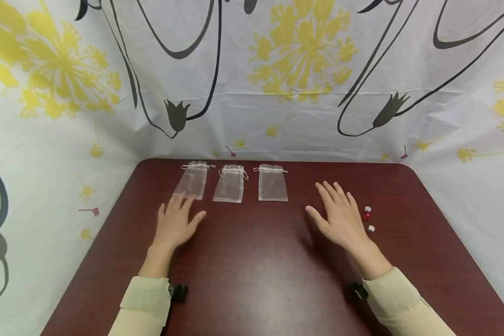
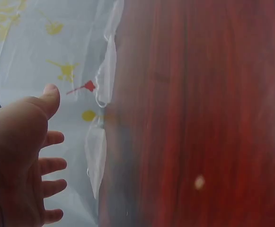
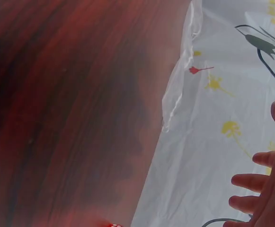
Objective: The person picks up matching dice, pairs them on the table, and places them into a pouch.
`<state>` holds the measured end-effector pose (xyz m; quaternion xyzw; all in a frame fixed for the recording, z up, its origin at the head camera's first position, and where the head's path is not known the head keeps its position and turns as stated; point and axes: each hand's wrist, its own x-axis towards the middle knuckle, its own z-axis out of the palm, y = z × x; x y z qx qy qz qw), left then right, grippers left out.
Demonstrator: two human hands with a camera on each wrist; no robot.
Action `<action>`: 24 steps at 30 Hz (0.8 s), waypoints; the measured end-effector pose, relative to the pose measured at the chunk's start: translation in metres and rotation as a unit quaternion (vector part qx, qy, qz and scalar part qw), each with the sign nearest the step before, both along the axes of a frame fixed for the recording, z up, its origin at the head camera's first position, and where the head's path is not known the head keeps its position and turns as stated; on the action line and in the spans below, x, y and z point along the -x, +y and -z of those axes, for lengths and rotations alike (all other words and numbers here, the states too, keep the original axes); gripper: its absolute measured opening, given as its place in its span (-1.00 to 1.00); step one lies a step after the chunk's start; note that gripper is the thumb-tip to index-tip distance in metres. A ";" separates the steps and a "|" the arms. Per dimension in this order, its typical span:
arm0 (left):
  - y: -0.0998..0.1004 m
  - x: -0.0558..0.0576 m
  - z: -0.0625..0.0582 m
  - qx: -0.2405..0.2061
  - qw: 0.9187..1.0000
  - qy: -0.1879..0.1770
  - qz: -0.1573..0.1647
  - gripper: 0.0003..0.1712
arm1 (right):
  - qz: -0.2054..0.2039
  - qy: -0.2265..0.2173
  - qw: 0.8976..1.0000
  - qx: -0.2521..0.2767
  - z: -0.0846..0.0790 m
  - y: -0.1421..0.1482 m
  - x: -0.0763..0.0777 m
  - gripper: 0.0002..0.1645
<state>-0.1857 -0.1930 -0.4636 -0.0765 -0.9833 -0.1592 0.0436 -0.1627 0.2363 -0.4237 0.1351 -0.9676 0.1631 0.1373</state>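
Three sheer white drawstring pouches lie flat in a row at the table's far side: a left pouch (image 1: 193, 179), a middle pouch (image 1: 229, 185) and a right pouch (image 1: 272, 184). My left hand (image 1: 174, 225) has its fingers spread, the fingertips at the near edge of the left pouch; whether they touch it I cannot tell. Over the right part of the table is my right hand (image 1: 339, 218), fingers extended and holding nothing. Just beside it lie a white die (image 1: 367, 209), a red die (image 1: 366, 216) and another white die (image 1: 371, 229).
The dark reddish-brown table (image 1: 243, 270) has rounded far corners. A white sheet (image 1: 235, 112) printed with yellow flowers and grey stems hangs behind it and along both sides. A black wrist camera (image 1: 178, 292) is strapped at the left cuff.
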 end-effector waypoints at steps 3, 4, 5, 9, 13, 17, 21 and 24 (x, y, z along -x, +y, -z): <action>-0.003 0.006 -0.001 -0.008 1.000 -0.005 0.007 -0.17 | 0.004 0.001 1.000 -0.002 0.002 0.005 -0.002 -0.14; -0.004 0.008 -0.001 -0.010 1.000 -0.006 0.010 -0.16 | 0.005 0.000 1.000 -0.003 0.003 0.007 -0.003 -0.14; -0.005 0.010 -0.001 -0.011 1.000 -0.007 0.013 -0.16 | 0.006 0.000 1.000 -0.005 0.004 0.008 -0.004 -0.14; -0.012 0.015 0.004 -0.015 1.000 -0.018 0.018 -0.16 | 0.009 0.000 1.000 -0.011 0.007 0.013 -0.009 -0.12; -0.019 0.019 0.010 -0.018 0.999 -0.030 0.020 -0.16 | 0.013 0.004 1.000 -0.015 0.011 0.018 -0.013 -0.13; -0.023 0.023 0.014 -0.022 0.999 -0.033 0.023 -0.14 | 0.020 0.004 1.000 -0.019 0.013 0.023 -0.016 -0.13; -0.027 0.028 0.015 -0.019 0.999 -0.037 0.020 -0.14 | 0.028 0.006 0.999 -0.022 0.013 0.030 -0.018 -0.13; -0.028 0.031 0.014 -0.016 0.999 -0.042 0.017 -0.14 | 0.035 0.009 0.999 -0.026 0.013 0.037 -0.019 -0.13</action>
